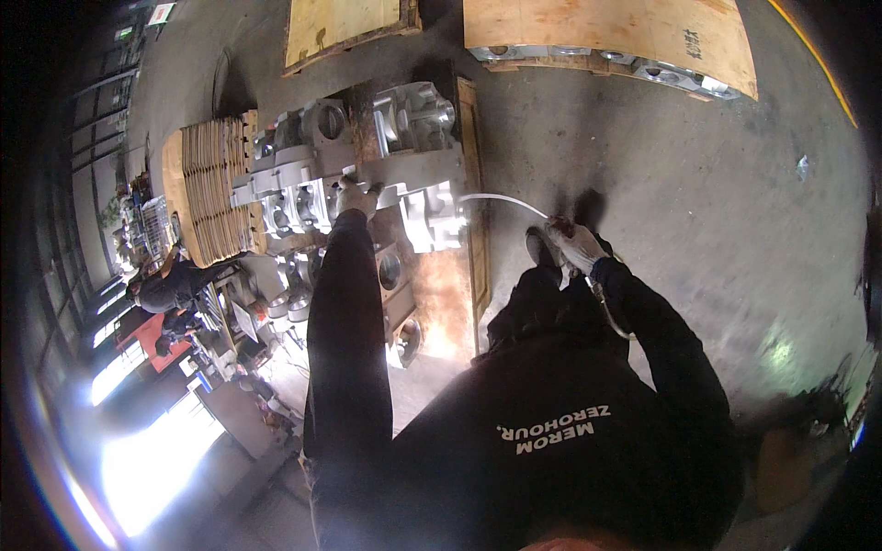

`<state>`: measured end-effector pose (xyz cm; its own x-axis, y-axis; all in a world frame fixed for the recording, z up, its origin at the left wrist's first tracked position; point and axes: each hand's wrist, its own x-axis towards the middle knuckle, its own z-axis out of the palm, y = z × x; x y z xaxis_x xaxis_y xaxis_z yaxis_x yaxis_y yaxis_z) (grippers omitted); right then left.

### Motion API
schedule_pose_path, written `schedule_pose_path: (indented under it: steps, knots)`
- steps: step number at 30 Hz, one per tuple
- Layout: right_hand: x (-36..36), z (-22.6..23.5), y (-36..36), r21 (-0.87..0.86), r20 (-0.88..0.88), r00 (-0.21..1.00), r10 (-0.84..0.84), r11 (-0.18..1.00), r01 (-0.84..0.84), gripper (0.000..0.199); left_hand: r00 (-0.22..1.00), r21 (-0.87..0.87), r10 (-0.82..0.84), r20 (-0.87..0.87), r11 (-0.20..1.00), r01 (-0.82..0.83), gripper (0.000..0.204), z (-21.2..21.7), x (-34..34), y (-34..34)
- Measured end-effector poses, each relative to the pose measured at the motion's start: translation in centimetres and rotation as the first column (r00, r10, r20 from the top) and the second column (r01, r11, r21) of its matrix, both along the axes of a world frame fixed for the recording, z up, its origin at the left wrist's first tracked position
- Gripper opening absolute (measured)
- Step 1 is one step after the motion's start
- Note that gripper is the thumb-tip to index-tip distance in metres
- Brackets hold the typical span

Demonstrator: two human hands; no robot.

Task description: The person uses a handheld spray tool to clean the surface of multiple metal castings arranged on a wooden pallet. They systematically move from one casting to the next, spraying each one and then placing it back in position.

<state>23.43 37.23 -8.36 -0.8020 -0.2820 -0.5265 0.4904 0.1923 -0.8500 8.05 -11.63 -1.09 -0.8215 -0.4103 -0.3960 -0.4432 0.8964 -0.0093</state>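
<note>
My left hand (356, 198), in a pale glove, is at the near edge of a long grey metal casting (317, 169). Its fingers reach over that edge, with the thumb out to the right. Below the casting and around it lie several more bare metal castings (432, 219) with round bores. To the right, close to my body, my gloved right hand (577, 246) is closed around a thin white tube (503, 197). The tube curves leftward, and its far end comes near the castings. A pale line hangs from beneath this hand along my sleeve.
The castings lie on a wooden pallet (473, 184) with a raised right side. Stacked brown cardboard sheets (216, 188) stand on the left. Two wooden crates, one left (344, 32) and one right (606, 32), are at the far side. Another person (175, 286) bends at the left.
</note>
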Motion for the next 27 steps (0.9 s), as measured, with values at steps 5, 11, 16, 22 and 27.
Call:
schedule_pose_path:
  steps: [5,11,16,22,27]
  knots:
    - [0.7,0.8,-1.4,0.047,0.349,0.934,-0.071,0.997,0.058,0.040,1.000,-0.016,0.009,0.002,1.000,-0.009,0.102,-0.2,-0.1,1.0]
    - [1.6,-0.2,-4.6,-0.058,0.417,0.900,-0.129,0.984,0.168,0.041,1.000,-0.019,0.010,0.023,1.000,-0.010,0.108,-0.2,-0.7,1.5]
    - [1.0,-0.9,-4.7,-0.037,0.511,0.853,-0.111,0.988,0.150,0.045,0.999,-0.117,-0.028,0.029,0.993,0.031,0.102,0.5,-0.9,1.5]
    - [1.8,2.6,-4.4,0.183,0.459,0.877,-0.142,0.981,0.063,0.043,0.976,-0.088,-0.119,0.185,0.987,0.137,0.112,1.2,-1.5,1.9]
    - [8.3,-4.7,-2.8,0.265,-0.043,0.999,-0.022,0.964,0.033,0.033,0.938,-0.148,-0.272,0.215,0.940,0.306,0.099,0.0,-2.1,2.0]
